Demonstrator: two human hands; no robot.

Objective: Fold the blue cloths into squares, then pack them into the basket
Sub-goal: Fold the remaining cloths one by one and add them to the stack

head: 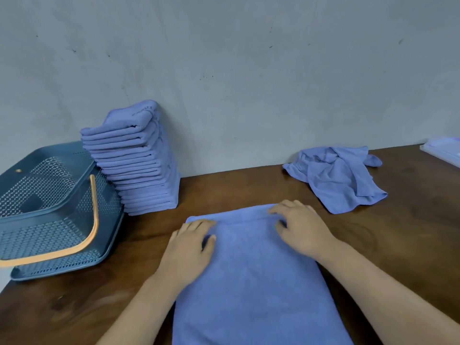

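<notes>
- Under both hands: cloth (254,282), flat on table (410,232), running from the fingertips back toward the body and out of frame at the bottom.
- Left hand (191,241): palm down near the cloth's far left corner, fingers loosely spread, pressing; no pinch seen.
- Right hand (301,227): palm down near the far right corner, fingers a little bent at the edge, thumb toward the left hand; looks like pressing too, no clear pinch.
- Between the hands, along the far edge: a straight line across the cloth, so probably one fold made, edges under alignment.
- Beyond and left of the left hand: stack (139,160) of folded squares, tall, leaning on the wall (249,70). Suggests most of the folding is done.
- Further left, just beside the stack's foot: basket (49,202), mesh, orange handle (93,207) down, nothing visible inside. Packing not yet begun.
- Beyond and right of the right hand, well apart: crumpled cloth (336,178), unfolded.
- Far right at frame edge: pale flat thing (443,150), cut off; cannot tell what.
- Left to do, by judgement: finish this cloth to a square, fold the crumpled one, load the stack into the basket.
</notes>
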